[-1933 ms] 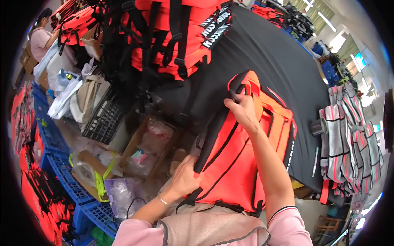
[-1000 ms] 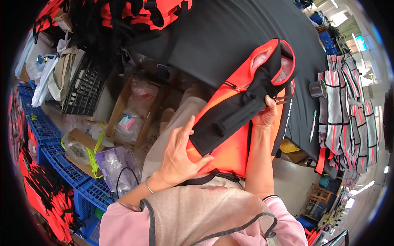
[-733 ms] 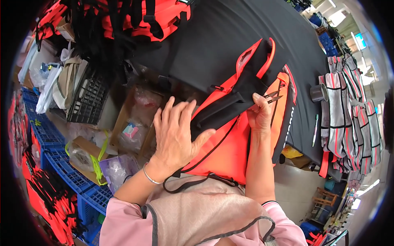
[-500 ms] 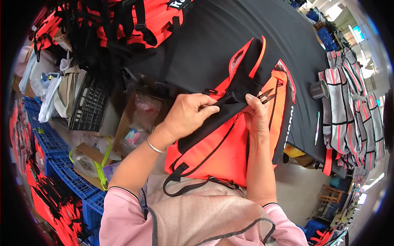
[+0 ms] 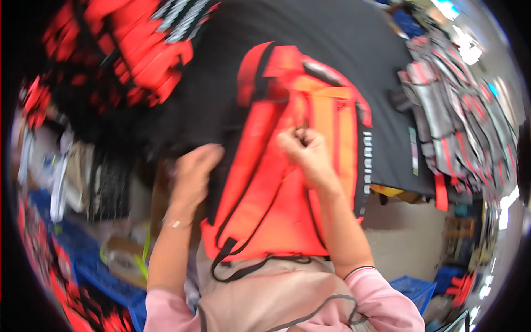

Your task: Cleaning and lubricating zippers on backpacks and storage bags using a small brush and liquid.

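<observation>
A red-orange backpack (image 5: 271,221) with black trim and straps lies in front of me, its bottom end against my apron. My left hand (image 5: 193,171) is at the backpack's black left side. Its fingers are smeared by motion, so their grip is unclear. Over the middle of the backpack, my right hand (image 5: 310,152) is closed, and a small dark part of the thread snips (image 5: 300,133) shows at its fingers. The snips' blades cannot be made out now. A shoulder strap (image 5: 260,160) runs lengthwise between my hands.
The backpack lies on a black-covered table (image 5: 332,27). More red bags (image 5: 127,50) are piled at the far left, and grey bags with red stripes (image 5: 442,110) on the right. Blue crates (image 5: 105,276) and a dark basket (image 5: 110,191) stand at the left.
The backpack has been laid flatter, its raised black flap no longer held up. My left hand has let go of the black fabric and moved left; my right hand has moved left and nearer to me.
</observation>
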Action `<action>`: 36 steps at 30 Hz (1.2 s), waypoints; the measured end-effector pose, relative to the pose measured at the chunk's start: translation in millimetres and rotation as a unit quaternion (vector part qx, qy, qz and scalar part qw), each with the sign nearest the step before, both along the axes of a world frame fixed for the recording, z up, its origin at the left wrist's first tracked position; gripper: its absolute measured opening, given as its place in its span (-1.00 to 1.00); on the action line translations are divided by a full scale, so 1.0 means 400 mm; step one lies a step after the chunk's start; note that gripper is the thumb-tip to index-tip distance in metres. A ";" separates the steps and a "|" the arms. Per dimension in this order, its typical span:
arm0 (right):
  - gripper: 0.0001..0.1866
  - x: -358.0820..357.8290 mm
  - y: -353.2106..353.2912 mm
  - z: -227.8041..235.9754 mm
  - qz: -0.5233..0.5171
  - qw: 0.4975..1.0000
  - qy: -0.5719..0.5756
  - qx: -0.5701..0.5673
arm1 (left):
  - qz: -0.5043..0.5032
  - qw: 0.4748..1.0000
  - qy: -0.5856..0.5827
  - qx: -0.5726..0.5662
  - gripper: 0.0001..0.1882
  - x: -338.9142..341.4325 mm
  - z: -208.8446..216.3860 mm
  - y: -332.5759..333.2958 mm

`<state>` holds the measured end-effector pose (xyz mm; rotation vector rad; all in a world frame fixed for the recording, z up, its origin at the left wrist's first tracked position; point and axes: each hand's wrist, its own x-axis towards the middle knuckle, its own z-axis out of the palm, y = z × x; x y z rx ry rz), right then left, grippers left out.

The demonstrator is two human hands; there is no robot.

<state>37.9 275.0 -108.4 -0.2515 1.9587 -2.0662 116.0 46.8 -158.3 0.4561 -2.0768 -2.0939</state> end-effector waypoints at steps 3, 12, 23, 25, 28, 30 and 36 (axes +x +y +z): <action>-0.92 -0.014 0.110 0.076 -0.001 0.999 0.045 -0.024 | 0.132 0.982 0.006 -0.137 -0.64 0.002 -0.142 -0.126; -0.55 -0.268 0.580 -0.127 -0.362 0.817 0.155 0.421 | 0.180 0.913 0.011 -0.367 -0.68 0.001 -0.194 -0.125; -0.77 -0.234 0.942 -0.241 -0.451 0.548 0.155 0.687 | 0.180 0.908 0.006 -0.377 -0.65 0.004 -0.197 -0.141; -0.77 -0.203 0.990 -0.255 -0.433 0.572 0.156 0.679 | 0.174 0.911 0.001 -0.373 -0.64 0.000 -0.179 -0.123; -0.77 -0.223 0.990 -0.224 -0.453 0.643 0.185 0.589 | 0.167 0.910 -0.005 -0.380 -0.64 -0.002 -0.185 -0.125; -0.80 -0.246 0.967 -0.161 -0.481 0.679 0.262 0.489 | 0.168 0.906 -0.004 -0.390 -0.65 -0.002 -0.186 -0.125; -0.87 -0.425 0.913 0.059 -0.411 0.641 0.299 0.576 | 0.176 0.910 -0.010 -0.376 -0.66 0.006 -0.192 -0.135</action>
